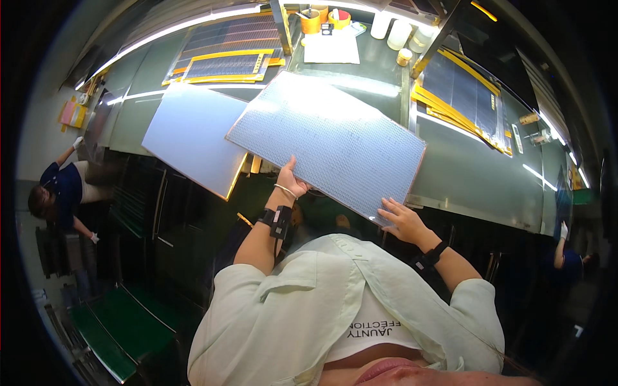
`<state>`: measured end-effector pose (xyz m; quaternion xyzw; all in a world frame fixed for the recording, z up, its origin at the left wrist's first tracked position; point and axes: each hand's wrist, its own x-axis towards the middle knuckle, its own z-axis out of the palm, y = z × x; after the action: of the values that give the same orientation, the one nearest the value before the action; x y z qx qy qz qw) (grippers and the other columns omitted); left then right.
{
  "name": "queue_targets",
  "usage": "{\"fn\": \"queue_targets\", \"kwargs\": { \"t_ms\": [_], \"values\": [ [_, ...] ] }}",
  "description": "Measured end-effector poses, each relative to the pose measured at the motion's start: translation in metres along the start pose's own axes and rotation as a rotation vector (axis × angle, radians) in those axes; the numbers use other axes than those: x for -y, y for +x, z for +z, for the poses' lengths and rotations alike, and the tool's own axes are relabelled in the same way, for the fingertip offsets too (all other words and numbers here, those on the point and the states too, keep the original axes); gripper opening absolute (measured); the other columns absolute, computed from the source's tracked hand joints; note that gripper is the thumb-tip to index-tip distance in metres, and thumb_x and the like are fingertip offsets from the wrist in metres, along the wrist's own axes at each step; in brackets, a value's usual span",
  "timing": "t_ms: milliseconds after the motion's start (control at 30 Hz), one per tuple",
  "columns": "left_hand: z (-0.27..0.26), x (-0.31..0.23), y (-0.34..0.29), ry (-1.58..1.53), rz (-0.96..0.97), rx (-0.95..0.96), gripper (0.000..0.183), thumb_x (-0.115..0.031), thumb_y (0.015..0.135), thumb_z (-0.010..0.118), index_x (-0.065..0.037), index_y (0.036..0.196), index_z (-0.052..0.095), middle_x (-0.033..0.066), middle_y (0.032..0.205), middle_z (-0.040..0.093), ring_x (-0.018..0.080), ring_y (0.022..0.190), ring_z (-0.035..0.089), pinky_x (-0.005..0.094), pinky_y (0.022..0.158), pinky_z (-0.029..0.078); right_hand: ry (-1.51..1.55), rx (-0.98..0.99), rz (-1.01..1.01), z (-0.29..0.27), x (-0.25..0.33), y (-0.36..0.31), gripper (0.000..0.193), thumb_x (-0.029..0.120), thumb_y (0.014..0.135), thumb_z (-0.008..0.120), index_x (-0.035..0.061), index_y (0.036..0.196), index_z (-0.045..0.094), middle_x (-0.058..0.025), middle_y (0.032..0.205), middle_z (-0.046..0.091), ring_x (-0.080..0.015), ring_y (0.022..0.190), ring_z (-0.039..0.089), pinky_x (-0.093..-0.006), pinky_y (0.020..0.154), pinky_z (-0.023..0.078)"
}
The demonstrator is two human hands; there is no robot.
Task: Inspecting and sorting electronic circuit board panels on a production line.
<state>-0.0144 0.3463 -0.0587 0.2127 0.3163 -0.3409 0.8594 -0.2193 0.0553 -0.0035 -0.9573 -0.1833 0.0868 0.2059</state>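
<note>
A large rectangular panel (335, 132), blue-grey with a fine dotted grid, lies tilted across the bench's front edge in front of me. My left hand (293, 183) grips its near edge, thumb on the top face and the other fingers hidden beneath. On the near right corner rests my right hand (404, 222), its fingers stretched out over the surface; whether the thumb is underneath I cannot tell. To the left, a second, smoother pale-blue panel (193, 132) sits partly under the first one and juts past the bench edge.
Yellow-edged dark sheets lie on the bench (463, 186), one stack (222, 65) back left and another (460, 96) at right. White paper (331, 49), orange containers (310, 23) and white bottles (399, 35) stand behind. Co-workers (64, 193) (566, 257) are at far left and far right.
</note>
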Motion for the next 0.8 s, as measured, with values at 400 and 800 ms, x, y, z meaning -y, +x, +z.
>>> {"fn": "queue_targets", "kwargs": {
  "t_ms": [400,800],
  "values": [
    [-0.018,0.04,0.009,0.039,0.287,0.22,0.056,-0.042,0.081,0.058,-0.004,0.12,0.044,0.0115,0.117,0.051,0.0298,0.107,0.049,0.0446,0.092,0.041,0.229,-0.372,0.073,-0.086,-0.012,0.038,0.008,0.005,0.077,0.053,0.004,0.076,0.061,-0.0143,0.064,0.06,-0.0298,0.06,0.06,-0.0344,0.053,0.047],
    [0.007,-0.021,-0.122,0.154,0.923,-0.009,0.028,-0.009,0.079,0.063,0.0,0.104,0.056,0.0088,0.097,0.06,0.0215,0.086,0.058,0.0341,0.079,0.047,0.316,-0.387,0.001,-0.184,0.022,0.079,0.02,0.005,0.087,0.045,0.0023,0.1,0.059,-0.0083,0.068,0.061,-0.015,0.06,0.062,-0.0272,0.055,0.05]
  ]
}}
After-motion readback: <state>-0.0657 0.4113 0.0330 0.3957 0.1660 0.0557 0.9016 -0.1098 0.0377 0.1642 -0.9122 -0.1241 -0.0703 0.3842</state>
